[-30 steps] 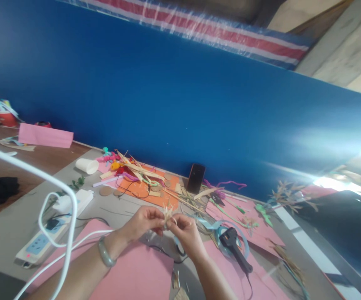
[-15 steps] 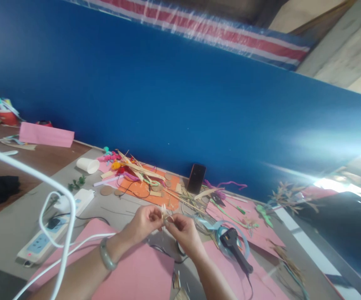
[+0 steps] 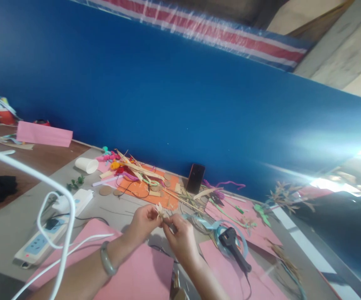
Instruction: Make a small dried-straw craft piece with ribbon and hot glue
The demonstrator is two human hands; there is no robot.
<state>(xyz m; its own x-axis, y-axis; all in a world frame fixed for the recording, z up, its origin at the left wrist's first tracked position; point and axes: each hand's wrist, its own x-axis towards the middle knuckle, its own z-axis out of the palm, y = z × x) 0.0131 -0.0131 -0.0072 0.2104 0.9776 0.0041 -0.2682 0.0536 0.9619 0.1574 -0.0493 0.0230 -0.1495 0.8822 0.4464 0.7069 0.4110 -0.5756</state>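
Left hand [image 3: 145, 223] and right hand [image 3: 182, 236]: fingers of both pinch a pale petalled piece [image 3: 159, 209], held above the surface [image 3: 61, 171], near seven o'clock in view. Step in hand, as judged: adjusting its base. Next move appears to call for light pressure. Glue gun [image 3: 234, 249]: four o'clock from the piece.

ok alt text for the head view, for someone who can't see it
A person's left hand and right hand pinch a small pale petalled piece above a cluttered grey table. A glue gun lies at right, a power strip at left, and a phone stands near the blue wall.
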